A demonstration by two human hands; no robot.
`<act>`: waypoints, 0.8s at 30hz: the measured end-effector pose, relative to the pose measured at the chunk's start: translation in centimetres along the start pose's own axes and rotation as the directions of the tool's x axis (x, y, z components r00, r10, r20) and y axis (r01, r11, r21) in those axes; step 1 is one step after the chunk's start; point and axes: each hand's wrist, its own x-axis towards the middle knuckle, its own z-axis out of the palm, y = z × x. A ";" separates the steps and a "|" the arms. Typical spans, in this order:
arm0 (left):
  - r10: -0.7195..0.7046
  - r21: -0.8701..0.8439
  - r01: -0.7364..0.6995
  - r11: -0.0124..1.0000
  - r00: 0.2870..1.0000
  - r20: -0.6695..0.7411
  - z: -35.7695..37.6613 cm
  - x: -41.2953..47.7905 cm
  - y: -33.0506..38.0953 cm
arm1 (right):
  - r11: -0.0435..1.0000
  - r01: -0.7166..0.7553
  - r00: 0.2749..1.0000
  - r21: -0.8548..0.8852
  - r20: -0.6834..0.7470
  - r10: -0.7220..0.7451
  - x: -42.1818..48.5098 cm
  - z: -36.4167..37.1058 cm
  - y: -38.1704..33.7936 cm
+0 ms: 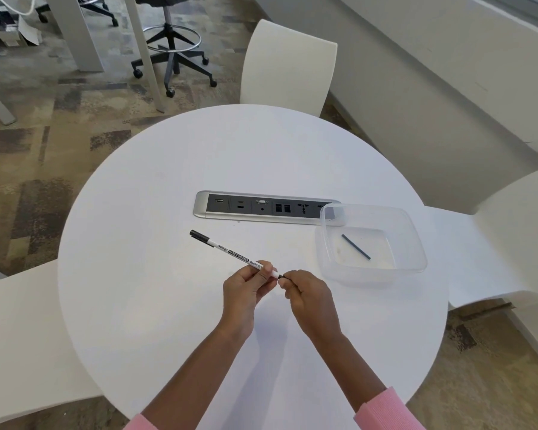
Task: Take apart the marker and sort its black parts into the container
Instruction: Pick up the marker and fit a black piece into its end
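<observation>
A white marker (230, 252) with a black cap at its far-left end is held over the round white table (156, 305). My left hand (246, 290) grips the marker's barrel near its right end. My right hand (308, 296) pinches a small black part (282, 276) at that same end of the barrel. To the right stands a clear plastic container (410, 243) with one thin black rod (356, 246) lying inside it.
A silver and black socket strip (261, 207) is set into the table behind the marker, its right end under the container's corner. White chairs stand at the far side, left and right of the table. An office stool stands on the carpet beyond.
</observation>
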 end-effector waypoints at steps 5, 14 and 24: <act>-0.025 -0.022 0.025 0.999 1.000 0.014 0.3 -0.1 -0.1 | 0.948 -0.227 0.974 0.223 0.080 0.214 0.6 -0.4 -0.2; -0.007 0.043 0.004 0.999 0.998 0.059 0.6 -0.4 -0.4 | 0.637 -0.538 0.843 0.553 0.348 0.410 0.9 -1.1 0.1; 0.067 0.143 -0.083 0.986 0.992 0.111 0.8 -0.8 -0.4 | 0.309 -0.756 0.654 0.577 0.643 0.398 1.2 -1.9 -0.2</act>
